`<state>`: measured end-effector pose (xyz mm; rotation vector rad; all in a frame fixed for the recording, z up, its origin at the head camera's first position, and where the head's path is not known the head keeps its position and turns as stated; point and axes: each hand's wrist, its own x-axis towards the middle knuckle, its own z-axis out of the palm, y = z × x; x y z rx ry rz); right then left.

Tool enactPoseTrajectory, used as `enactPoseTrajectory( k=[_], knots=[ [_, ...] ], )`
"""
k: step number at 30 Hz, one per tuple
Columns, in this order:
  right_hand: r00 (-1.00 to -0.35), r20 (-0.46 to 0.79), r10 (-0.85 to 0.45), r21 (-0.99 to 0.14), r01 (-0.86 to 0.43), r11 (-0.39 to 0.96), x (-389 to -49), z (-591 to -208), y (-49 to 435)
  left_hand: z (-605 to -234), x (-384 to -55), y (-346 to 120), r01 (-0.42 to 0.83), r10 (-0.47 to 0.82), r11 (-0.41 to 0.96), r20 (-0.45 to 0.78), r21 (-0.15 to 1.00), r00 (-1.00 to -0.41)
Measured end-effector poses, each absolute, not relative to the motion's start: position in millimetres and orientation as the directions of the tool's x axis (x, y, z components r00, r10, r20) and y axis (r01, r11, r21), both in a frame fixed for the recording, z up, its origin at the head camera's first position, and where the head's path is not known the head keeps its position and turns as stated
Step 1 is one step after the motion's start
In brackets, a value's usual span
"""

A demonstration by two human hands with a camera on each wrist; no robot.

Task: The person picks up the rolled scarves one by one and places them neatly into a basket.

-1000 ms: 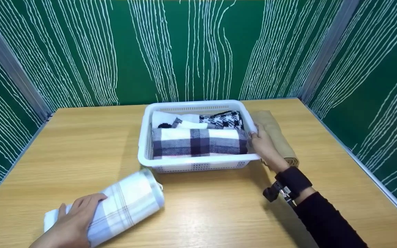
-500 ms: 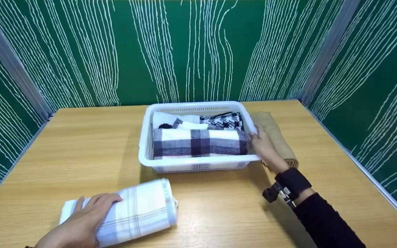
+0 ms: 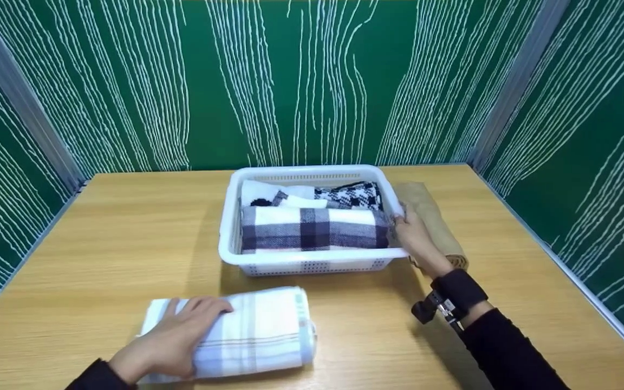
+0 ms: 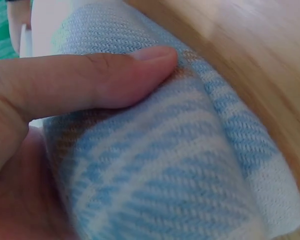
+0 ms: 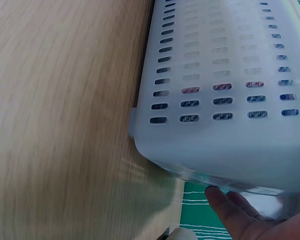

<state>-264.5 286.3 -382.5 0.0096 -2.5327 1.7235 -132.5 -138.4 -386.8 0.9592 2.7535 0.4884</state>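
My left hand (image 3: pixel 182 333) grips a rolled white and pale-blue plaid cloth (image 3: pixel 266 327) at the front of the table, left of middle. In the left wrist view, the thumb (image 4: pixel 105 80) presses across the woven roll (image 4: pixel 160 170). My right hand (image 3: pixel 414 234) holds the right rim of a white plastic basket (image 3: pixel 312 254). Seen from the right wrist, fingers (image 5: pixel 225 207) reach under the rim beside the slotted basket wall (image 5: pixel 215 145). Inside the basket lies a dark plaid roll (image 3: pixel 314 228), with a black-and-white patterned cloth (image 3: pixel 355 195) and a white cloth (image 3: pixel 290 192) behind it.
A tan rolled cloth (image 3: pixel 426 211) lies just right of the basket, partly behind my right hand and forearm. The wooden table (image 3: pixel 128 233) is bounded by green panels (image 3: pixel 214 135) with white wavy lines at the back and sides.
My left hand has moved right with the rolled plaid cloth, which has turned from slanted to nearly level. My right hand keeps its hold on the basket, which stays in place.
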Motion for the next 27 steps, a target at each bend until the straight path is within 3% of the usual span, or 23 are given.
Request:
enactPoseTrajectory(
  k=[13, 27],
  knots=[
    [-0.997, 0.065, 0.031, -0.929, -0.05, 0.366, -264.8, -383.2, 285.3, -387.7, -142.3, -92.2, 0.677, 0.707, 0.672, 0.011, 0.3, -0.707],
    [-0.993, 0.103, 0.05, -0.939, -0.081, 0.335, -266.8, -385.6, 284.9, -389.4, -154.1, -49.0, 0.714, 0.733, 0.663, -0.004, 0.227, -0.68]
  ],
)
